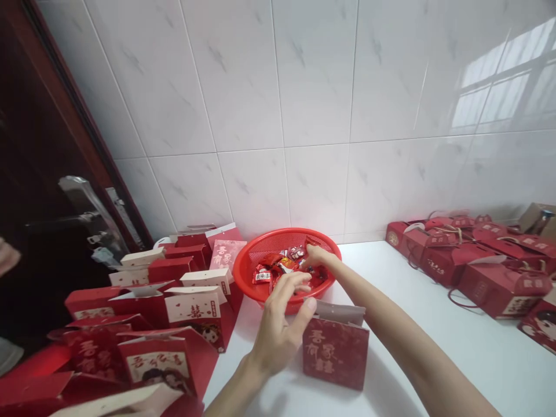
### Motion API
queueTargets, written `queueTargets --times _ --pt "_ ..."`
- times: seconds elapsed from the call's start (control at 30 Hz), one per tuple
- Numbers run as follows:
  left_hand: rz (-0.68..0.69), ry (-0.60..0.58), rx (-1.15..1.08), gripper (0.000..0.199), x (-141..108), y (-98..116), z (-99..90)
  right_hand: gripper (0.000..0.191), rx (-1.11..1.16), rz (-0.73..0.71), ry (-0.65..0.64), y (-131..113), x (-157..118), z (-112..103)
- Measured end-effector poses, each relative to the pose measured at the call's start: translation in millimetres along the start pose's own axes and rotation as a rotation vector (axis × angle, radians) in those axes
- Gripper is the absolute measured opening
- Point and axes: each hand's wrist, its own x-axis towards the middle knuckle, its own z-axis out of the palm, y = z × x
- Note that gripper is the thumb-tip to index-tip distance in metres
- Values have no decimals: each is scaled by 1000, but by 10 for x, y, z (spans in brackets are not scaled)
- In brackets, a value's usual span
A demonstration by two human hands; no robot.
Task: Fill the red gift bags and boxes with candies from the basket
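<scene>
A red plastic basket (245, 258) near the wall holds several wrapped candies (274, 265). My right hand (318, 256) reaches into its right side, fingers bent down among the candies; the fingertips are hidden, so any grip cannot be made out. My left hand (282, 324) is in front of the basket, fingers apart and nothing held, its thumb near the top left corner of a dark red paper box (335, 354). That box stands upright on the white table with its top flaps open, below my right forearm.
Many red and cream boxes (193, 310) with open tops crowd the left side. Closed red boxes (499, 284) with cord handles stand at the right. A tiled wall (317, 191) rises behind the table (408, 324). Part of another person's hand (7, 256) shows at the left edge.
</scene>
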Motion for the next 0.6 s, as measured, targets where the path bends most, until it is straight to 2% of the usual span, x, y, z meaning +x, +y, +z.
queueTargets --times 0.13,0.37,0.5,0.6 --pt "-87 71 -10 26 117 -142 -108 51 114 -88 39 102 49 17" --pt "-252 182 16 26 251 -371 -187 60 482 -277 103 163 -14 3" --pt "-313 254 8 28 402 -440 -208 66 912 -315 114 178 -139 -17" --pt "-370 348 -8 29 643 -522 -217 54 1229 -298 102 179 -239 -56"
